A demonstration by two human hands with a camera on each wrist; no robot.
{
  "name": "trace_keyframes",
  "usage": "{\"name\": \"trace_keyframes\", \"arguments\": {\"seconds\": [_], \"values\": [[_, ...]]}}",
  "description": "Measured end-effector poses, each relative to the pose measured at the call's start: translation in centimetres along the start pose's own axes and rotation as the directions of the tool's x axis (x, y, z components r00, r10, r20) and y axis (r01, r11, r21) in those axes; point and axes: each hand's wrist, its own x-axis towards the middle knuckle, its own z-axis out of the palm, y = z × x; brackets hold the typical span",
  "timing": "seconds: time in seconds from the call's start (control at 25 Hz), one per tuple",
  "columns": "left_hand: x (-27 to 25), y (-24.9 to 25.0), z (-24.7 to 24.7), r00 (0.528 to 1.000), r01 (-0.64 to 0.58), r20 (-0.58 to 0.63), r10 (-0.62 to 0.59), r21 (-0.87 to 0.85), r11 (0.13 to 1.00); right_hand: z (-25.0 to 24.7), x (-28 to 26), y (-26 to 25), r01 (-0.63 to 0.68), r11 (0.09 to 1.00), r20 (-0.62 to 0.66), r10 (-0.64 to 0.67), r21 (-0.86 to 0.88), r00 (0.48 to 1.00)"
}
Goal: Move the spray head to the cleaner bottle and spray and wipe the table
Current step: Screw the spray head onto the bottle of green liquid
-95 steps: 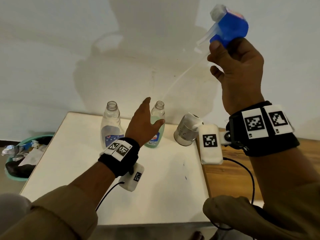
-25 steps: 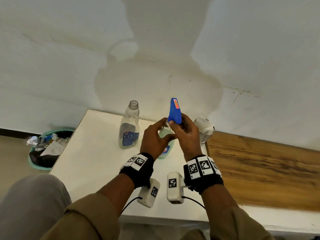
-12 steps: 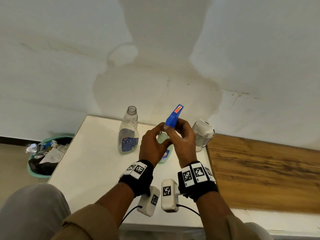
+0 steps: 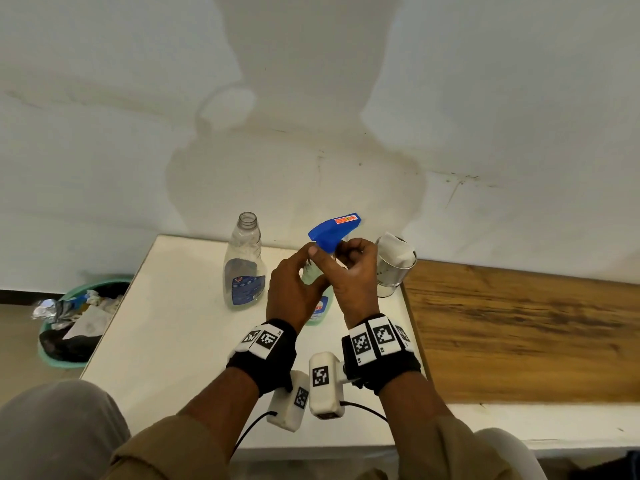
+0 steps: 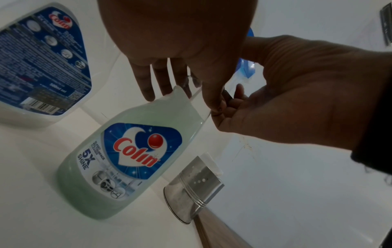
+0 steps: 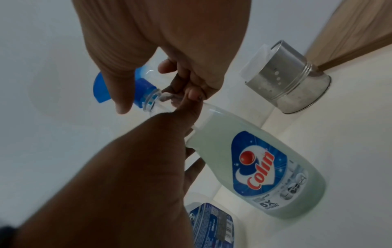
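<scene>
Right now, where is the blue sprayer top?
In the head view the blue spray head sits mid-table, pinched by the right hand atop the green cleaner bottle, between the empty bottle and the metal cup.

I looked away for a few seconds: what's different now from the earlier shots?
The right hand brought the blue spray head down from overhead onto the green cleaner bottle and has since turned it. The left hand closed on that bottle's neck. The empty bottle and the metal cup stayed put.
</scene>
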Motion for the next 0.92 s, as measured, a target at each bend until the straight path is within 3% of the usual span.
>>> {"name": "trace_keyframes", "arguments": {"seconds": [0.2, 0.48, 0.72, 0.84, 0.92], "values": [[0.1, -0.6, 0.3, 0.997, 0.075, 0.016, -0.076, 0.043, 0.996, -1.8, 1.7, -0.1, -0.067, 0.996, 0.202, 0.053, 0.064, 0.978], [0.0, 0.1, 0.0, 0.998, 0.066, 0.02, -0.067, 0.005, 0.998, -0.9, 1.1, 0.1, 0.04, 0.998, 0.146, -0.033, -0.046, 0.989], [0.1, 0.1, 0.4, 0.989, 0.141, 0.029, -0.143, 0.07, 0.988, -2.9, 1.3, -1.3, -0.105, 0.986, 0.314, 0.059, 0.131, 0.948], [0.1, 0.3, 0.4, 0.988, 0.151, 0.019, -0.153, 0.058, 0.987, -2.9, 1.8, -1.5, -0.101, 0.994, 0.399, 0.08, 0.031, 0.914], [0.1, 0.4, 0.3, 0.989, 0.145, 0.016, -0.146, 0.057, 0.988, -2.9, 2.2, -1.6, -0.022, 0.996, 0.462, 0.058, -0.083, 0.885]]}}
